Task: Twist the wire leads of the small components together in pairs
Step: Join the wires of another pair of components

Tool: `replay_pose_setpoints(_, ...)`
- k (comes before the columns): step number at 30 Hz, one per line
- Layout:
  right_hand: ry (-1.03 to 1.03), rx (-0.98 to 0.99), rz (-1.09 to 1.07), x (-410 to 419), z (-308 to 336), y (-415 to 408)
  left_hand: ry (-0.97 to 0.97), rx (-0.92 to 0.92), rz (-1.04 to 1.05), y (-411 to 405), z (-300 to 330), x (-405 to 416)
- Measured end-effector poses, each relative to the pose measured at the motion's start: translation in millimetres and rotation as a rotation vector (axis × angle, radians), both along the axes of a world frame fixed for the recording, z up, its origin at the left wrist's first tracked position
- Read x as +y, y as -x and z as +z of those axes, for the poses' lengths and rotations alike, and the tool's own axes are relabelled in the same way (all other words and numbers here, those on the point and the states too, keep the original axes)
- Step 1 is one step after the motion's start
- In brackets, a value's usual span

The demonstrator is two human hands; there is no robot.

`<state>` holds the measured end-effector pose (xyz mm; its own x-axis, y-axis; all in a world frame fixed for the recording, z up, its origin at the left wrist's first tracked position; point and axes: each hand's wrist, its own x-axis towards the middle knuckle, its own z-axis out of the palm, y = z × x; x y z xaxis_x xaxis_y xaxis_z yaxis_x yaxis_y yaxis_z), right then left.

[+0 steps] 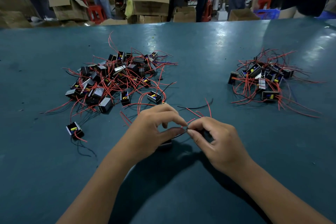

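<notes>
Head view: our left hand (154, 129) and right hand (216, 142) pinch the wire leads (186, 127) where their fingertips meet, close together, probably so the twist stays tight. A dark component (165, 145) sits under the left hand. Beyond, on the green table (200, 51), we see a large pile (116, 78) on the left and a smaller pile (265, 76) on the right.

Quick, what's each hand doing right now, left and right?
Left hand: pinching the wire leads between thumb and fingertips.
Right hand: pinching the same wire leads where the two hands meet.
</notes>
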<state>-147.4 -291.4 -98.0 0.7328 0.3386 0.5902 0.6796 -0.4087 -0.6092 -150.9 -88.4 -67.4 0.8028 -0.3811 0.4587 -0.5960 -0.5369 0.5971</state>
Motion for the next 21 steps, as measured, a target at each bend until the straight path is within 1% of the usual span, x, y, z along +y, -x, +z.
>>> replay_pose_setpoints(3,0.0,0.0,0.022,-1,0,0,-0.061,-0.12,0.017,-3,-5,0)
replay_pose_setpoints(6,0.005,-0.019,0.025,-1,1,1,-0.09,-0.183,0.019,-5,-8,0)
replay_pose_setpoints(10,0.049,-0.07,0.02,-2,1,1,-0.116,-0.164,0.001,-5,-7,-1)
replay_pose_setpoints(13,0.084,-0.114,0.002,-2,2,0,-0.133,-0.109,0.003,-1,-4,-4)
replay_pose_setpoints(14,0.089,-0.131,-0.007,-2,2,0,-0.108,-0.056,0.006,1,-4,-6)
replay_pose_setpoints(15,0.094,-0.151,-0.017,-2,2,0,-0.047,0.044,0.017,3,-5,-9)
replay_pose_setpoints(17,0.091,-0.175,-0.038,-2,1,0,0.183,0.345,0.053,6,-5,-15)
replay_pose_setpoints(18,0.082,-0.172,-0.046,-2,1,0,0.28,0.458,0.078,7,-4,-17)
replay_pose_setpoints(21,0.067,-0.153,-0.048,-2,0,0,0.38,0.606,0.163,9,-2,-22)
